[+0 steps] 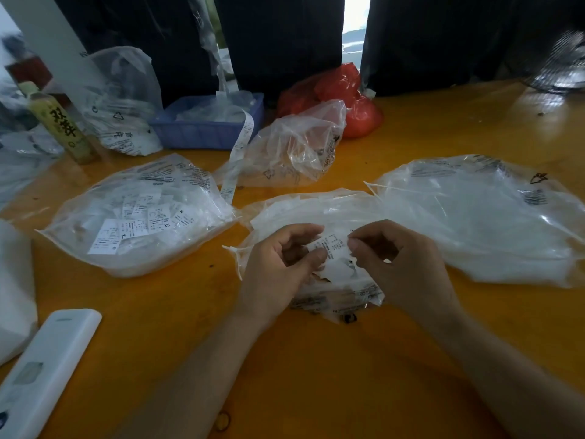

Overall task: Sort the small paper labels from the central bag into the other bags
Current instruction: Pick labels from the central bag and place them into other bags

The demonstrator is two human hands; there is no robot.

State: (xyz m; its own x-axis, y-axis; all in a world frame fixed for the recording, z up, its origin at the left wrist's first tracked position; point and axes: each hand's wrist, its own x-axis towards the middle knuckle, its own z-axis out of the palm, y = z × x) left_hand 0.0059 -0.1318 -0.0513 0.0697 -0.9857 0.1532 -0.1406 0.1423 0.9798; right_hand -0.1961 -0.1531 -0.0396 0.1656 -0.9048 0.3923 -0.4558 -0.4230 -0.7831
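- A small paper label point(332, 245), printed with dark text, sits between both hands just above the central bag point(316, 213), which lies on the yellow worktop point(285, 375) in the near middle.
- The left hand point(278, 267) has its fingers curled, thumb and forefinger pinching the label's left edge.
- The right hand point(399, 264) also has curled fingers, its fingertips pinching the label's right edge.
- More loose labels point(338, 270) lie under the hands in the mouth of the central bag; one shows the letter M.
- To the left lies a clear left bag point(139, 217) full of labels marked S, XL and XS.
- To the right lies a large right bag point(484, 217) with white contents, touching the central bag.
- Behind the central bag stands a crumpled clear bag point(294, 147), and beside it a paper strip point(237, 153) hangs from a blue basket point(205, 131).
- A red bag point(342, 99) sits further back, a green bottle point(60, 125) at far left.
- A white remote point(44, 369) lies at the near left edge.
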